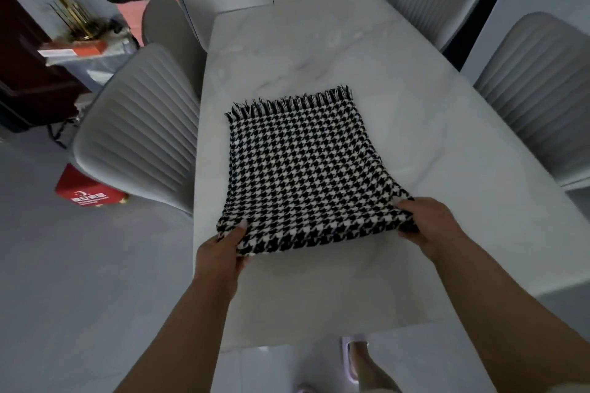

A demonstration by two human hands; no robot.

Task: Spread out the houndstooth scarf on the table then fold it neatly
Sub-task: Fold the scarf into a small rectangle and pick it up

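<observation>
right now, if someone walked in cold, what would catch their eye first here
The black-and-white houndstooth scarf stands out most, lying flat in a folded rectangle on the pale marble table, fringe at its far edge. Next come the two bare hands: the left hand and right hand each pinch a near corner. Grey ribbed chairs line both sides of the table.

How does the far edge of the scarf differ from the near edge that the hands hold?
The far edge has a loose fringe and lies flat on the table, untouched. The near edge is smooth, without fringe, and looks thicker; the left hand and right hand grip its corners. Both show the same houndstooth pattern.
</observation>
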